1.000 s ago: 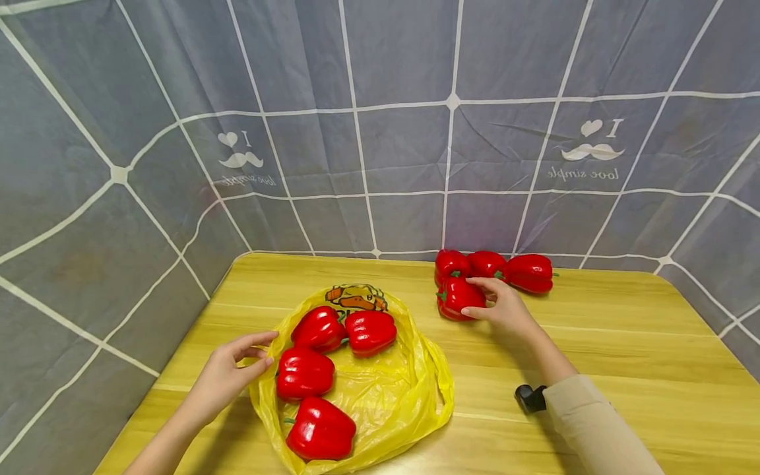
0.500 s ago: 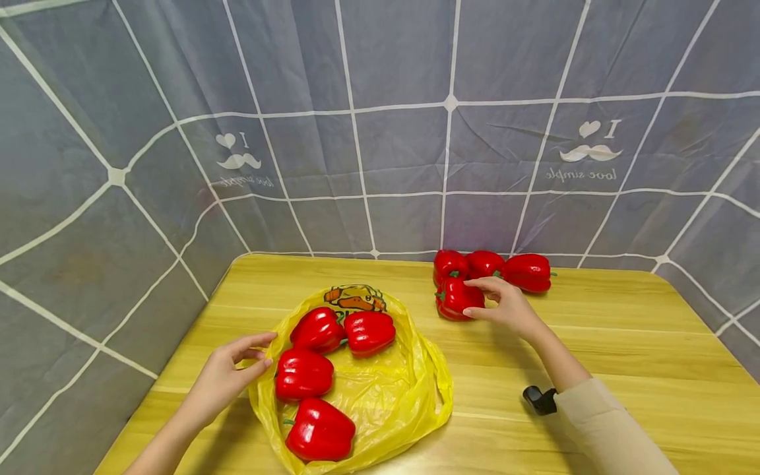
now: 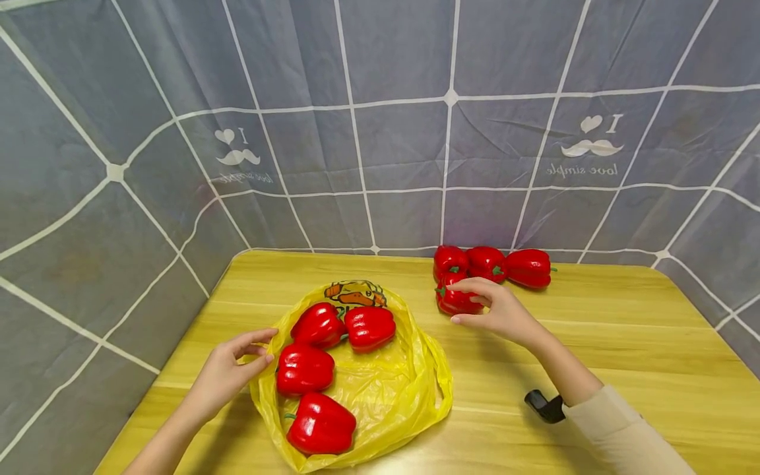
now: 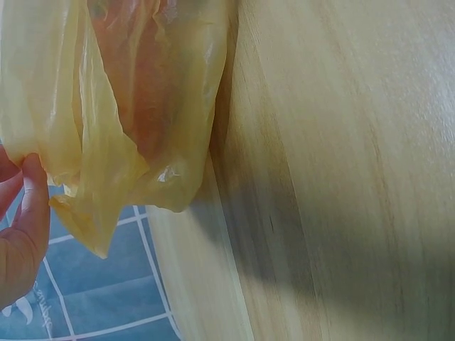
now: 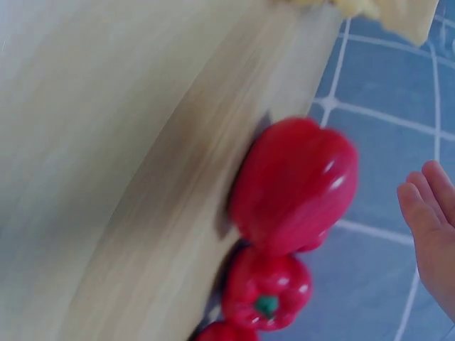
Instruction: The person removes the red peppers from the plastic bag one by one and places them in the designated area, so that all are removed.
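My left hand (image 3: pixel 228 371) pinches the left rim of a yellow plastic bag (image 3: pixel 380 402) between thumb and fingers. The bag lies spread open, with several red bell peppers inside, one of them a front pepper (image 3: pixel 322 423). In the left wrist view the fingers (image 4: pixel 32 206) meet the thin plastic. My right hand (image 3: pixel 501 313) hovers over the near bell pepper (image 3: pixel 456 298) of the group at the back, partly covering it. Fingers and thumb are spread. The right wrist view has this hand (image 5: pixel 434 227) apart from the bell pepper (image 5: pixel 295 185), holding nothing.
Behind the near pepper, three more bell peppers (image 3: pixel 528 268) stand close together by the table's back edge. A grey gridded curtain (image 3: pixel 404 145) encloses the wooden table (image 3: pixel 623 316) behind and at the sides. A black strap piece (image 3: pixel 543 406) shows at the right wrist.
The right hand has come off the near pepper, rising and shifting slightly left, its fingers now apart from it. That pepper stays in place. The left hand keeps its spot at the bag's rim.
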The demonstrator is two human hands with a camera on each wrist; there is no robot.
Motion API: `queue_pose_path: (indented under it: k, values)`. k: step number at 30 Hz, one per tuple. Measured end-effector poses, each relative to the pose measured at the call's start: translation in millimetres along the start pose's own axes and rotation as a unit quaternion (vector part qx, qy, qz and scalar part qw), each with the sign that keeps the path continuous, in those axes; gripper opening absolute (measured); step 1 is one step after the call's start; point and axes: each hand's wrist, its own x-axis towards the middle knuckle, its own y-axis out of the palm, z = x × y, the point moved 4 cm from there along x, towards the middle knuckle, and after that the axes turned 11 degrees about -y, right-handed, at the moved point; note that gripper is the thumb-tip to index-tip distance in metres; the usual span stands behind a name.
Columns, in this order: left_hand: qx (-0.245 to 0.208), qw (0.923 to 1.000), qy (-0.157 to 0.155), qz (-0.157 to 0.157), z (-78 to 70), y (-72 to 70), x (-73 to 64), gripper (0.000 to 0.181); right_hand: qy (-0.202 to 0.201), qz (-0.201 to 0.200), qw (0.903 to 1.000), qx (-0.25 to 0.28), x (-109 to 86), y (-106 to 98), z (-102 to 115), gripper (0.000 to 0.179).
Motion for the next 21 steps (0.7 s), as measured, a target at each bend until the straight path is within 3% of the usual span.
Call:
queue_pose_path:
  k: [13, 21]
  values:
    - [0.004, 1.0000, 0.004, 0.001, 0.7, -0.4, -0.2, 0.037, -0.054, 0.047, 0.9959, 0.056, 6.0, 35, 51, 0.048]
    - [-0.002, 0.9999, 0.010, 0.001, 0.9, 1.2, 0.0, 0.036, -0.093, 0.086, 0.9909, 0.045, 10.1, 64, 73, 0.046]
